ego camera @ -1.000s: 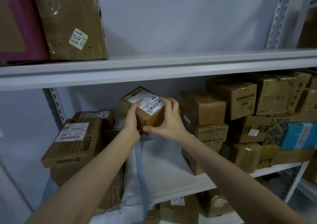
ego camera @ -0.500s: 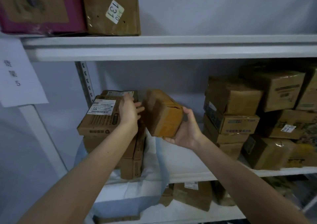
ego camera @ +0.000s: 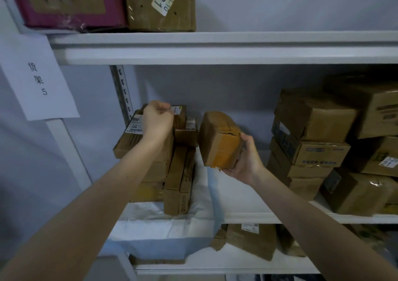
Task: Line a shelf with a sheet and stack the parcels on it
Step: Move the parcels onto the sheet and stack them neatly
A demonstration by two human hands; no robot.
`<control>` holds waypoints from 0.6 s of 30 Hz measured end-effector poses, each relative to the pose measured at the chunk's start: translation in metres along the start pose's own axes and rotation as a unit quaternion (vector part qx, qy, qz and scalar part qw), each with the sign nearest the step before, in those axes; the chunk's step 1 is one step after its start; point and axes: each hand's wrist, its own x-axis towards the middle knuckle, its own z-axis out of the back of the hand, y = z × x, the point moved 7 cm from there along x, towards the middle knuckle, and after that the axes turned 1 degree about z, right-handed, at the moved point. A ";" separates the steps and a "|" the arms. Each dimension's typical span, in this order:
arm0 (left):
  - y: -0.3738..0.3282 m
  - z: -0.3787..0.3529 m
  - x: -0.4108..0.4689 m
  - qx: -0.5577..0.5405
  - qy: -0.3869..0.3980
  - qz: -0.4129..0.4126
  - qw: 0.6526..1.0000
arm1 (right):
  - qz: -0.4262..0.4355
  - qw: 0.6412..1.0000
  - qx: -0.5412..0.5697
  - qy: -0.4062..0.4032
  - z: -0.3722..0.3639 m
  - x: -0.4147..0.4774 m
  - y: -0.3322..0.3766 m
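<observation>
The left hand (ego camera: 156,120) has curled shut atop the stack (ego camera: 150,149); the right hand (ego camera: 243,162) still grips 1 parcel (ego camera: 219,139), now lower.

One view only, from the head, so no second view shares anything with it; it faces straight into the white shelf (ego camera: 269,217) at about the level of the middle board, close enough that both forearms run in from the bottom corners; the wide lens bows the boards; the right hand (ego camera: 243,162) grips a parcel (ego camera: 219,139) near the centre; left of that grip the left hand (ego camera: 156,122) rests on a stack (ego camera: 176,179); above the grip the upper board crosses; right of it boxes run off the edge
</observation>
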 end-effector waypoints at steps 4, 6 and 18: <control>0.002 0.004 0.001 0.029 0.002 -0.023 0.999 | -0.027 0.999 -0.033 0.014 -0.019 0.008 -0.018; 0.003 0.007 0.002 0.032 0.003 -0.025 0.999 | -0.029 0.999 -0.030 0.024 -0.032 0.010 -0.026; 0.000 0.026 0.021 0.188 0.019 -0.036 0.981 | 0.213 0.948 -0.223 -0.077 -0.066 0.038 0.049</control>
